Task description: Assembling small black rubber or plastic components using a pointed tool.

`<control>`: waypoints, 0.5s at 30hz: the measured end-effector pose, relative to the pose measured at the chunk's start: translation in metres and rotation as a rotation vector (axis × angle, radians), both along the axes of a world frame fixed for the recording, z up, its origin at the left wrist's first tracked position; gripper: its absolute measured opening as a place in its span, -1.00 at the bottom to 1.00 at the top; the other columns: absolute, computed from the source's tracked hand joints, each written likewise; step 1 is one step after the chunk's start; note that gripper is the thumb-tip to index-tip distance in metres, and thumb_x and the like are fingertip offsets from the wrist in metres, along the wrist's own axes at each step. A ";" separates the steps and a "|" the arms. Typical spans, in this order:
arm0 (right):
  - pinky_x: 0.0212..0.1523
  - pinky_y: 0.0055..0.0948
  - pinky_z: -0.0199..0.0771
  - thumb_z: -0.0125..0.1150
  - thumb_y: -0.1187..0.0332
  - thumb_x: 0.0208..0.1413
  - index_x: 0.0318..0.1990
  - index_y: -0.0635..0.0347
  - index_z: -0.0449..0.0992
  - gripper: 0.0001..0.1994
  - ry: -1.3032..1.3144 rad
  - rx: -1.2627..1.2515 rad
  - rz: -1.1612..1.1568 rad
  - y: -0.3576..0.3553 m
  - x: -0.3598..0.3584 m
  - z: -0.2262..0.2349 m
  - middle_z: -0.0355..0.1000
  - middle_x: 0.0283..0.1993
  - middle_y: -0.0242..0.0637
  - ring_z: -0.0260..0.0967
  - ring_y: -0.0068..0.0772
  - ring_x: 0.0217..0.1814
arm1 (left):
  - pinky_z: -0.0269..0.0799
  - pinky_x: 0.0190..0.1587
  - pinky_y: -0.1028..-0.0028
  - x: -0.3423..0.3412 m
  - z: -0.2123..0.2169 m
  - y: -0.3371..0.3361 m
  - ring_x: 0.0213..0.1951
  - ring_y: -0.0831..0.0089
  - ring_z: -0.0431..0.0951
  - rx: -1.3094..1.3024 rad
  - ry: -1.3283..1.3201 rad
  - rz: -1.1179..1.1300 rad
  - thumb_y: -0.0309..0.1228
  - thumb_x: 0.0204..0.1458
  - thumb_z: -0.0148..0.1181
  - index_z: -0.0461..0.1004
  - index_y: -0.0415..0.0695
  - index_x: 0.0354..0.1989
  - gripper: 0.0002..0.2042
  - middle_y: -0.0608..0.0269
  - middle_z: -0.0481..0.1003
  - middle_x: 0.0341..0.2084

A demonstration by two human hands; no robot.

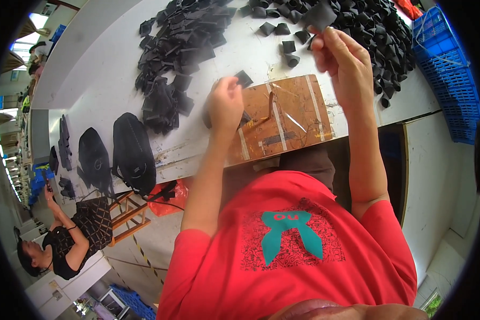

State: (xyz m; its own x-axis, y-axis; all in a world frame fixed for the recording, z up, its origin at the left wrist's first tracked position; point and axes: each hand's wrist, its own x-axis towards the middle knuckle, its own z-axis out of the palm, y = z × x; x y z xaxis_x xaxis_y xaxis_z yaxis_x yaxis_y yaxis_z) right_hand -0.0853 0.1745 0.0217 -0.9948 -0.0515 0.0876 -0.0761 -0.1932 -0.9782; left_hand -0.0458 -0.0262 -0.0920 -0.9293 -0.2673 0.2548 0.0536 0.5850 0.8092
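Free room: bare white table point(106, 80) at ten o'clock of the left hand point(225, 104)
Between hands: open board point(296, 114)
Blocked twelve: flat black pieces point(181, 37)
Blocked right: loop heap point(373, 26), blue crate point(448, 80) at three
Blocked eight: black cases point(133, 152)

A long white worktable point(106, 80) runs across the view, its surface scuffed near the front edge. On it lies a brown wooden board point(296, 114) striped with pale tape, just at the table's near edge. Three black domed fabric shells point(134, 152) lie in a row toward the table's left end, with smaller dark parts point(64, 141) beyond them. A blue slatted plastic crate point(448, 74) stands at the right end of the table. An orange plastic bag point(168, 201) hangs under the table beside a wooden stool point(128, 216), where another person in a dark patterned top point(72, 240) sits.
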 end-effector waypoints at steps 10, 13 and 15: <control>-0.56 -0.69 0.20 0.03 0.33 0.07 -0.30 0.35 0.45 -0.78 -0.317 0.290 0.291 -0.005 0.073 -0.081 0.32 -0.57 -0.45 0.19 -0.72 -0.56 | 0.34 -0.26 0.32 -0.049 -0.037 -0.012 -0.30 0.11 0.40 -0.478 -0.091 -0.057 -0.45 -0.25 0.18 0.45 -0.26 -0.46 -0.83 -0.04 0.41 -0.42; -0.49 -0.61 0.29 0.09 0.35 0.02 -0.32 0.33 0.45 -0.81 -0.096 0.547 0.347 -0.017 0.090 -0.069 0.33 -0.57 -0.39 0.25 -0.61 -0.51 | 0.34 -0.31 0.45 -0.019 -0.001 -0.016 -0.35 0.34 0.47 0.532 -0.245 -0.081 -0.42 -0.14 0.16 0.45 -0.28 -0.38 -0.81 0.11 0.47 -0.44; -0.48 -0.56 0.30 0.12 0.37 -0.03 -0.34 0.35 0.45 -0.81 -0.044 0.550 0.320 -0.024 0.094 -0.063 0.35 -0.55 -0.30 0.29 -0.54 -0.51 | 0.35 -0.21 0.41 0.014 0.021 -0.021 -0.25 0.38 0.44 1.227 -0.355 -0.193 -0.47 -0.03 0.07 0.45 -0.20 -0.28 -0.85 0.09 0.44 -0.28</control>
State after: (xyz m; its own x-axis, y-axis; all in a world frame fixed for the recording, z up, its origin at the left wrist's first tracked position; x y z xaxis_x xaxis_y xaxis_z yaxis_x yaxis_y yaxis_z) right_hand 0.0089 0.1506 -0.0417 -0.9250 -0.3720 -0.0773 -0.0549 0.3322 -0.9416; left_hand -0.0314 -0.0476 -0.0711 -0.9448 -0.0043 -0.3275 -0.2735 -0.5396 0.7962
